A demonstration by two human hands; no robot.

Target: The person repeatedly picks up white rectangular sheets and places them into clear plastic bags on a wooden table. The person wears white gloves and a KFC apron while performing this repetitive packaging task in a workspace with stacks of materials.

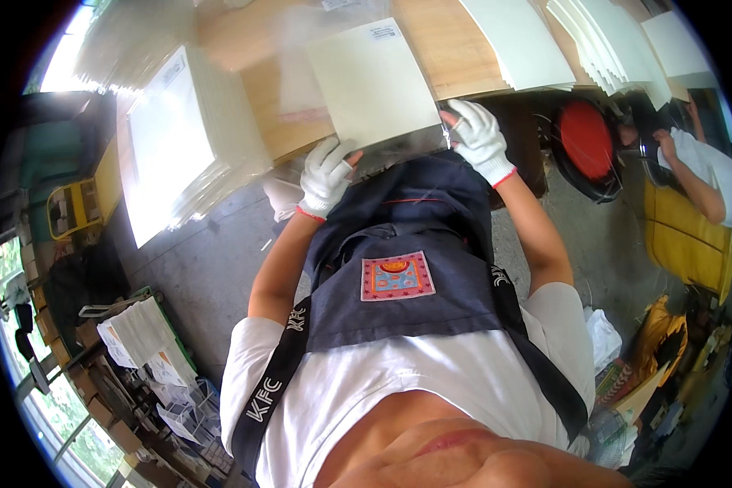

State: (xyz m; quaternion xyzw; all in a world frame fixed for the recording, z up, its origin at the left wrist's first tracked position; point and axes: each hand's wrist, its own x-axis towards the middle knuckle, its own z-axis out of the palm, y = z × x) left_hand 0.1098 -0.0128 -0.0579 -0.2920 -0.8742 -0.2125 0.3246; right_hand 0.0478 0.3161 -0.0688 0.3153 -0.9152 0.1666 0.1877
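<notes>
A flat white panel (374,81) with a small label in its far right corner lies at the table's near edge. Clear plastic film (407,145) hangs past its near side, like the mouth of a bag. My left hand (326,175), in a white glove with bare fingertips and a red cuff, is closed at the near left corner, its thumb and fingers on the film. At the near right corner my right hand (478,140), gloved the same way, pinches the film's edge between thumb and fingers. The exact contact under the left fingers is partly hidden.
A tall stack of plastic-wrapped white panels (171,138) stands on the wooden table (447,49) at left. More white sheets (519,41) lie to the right. A red-topped stool (586,140) is below the table's right side, near another person's arm (699,175) and a yellow seat (685,240).
</notes>
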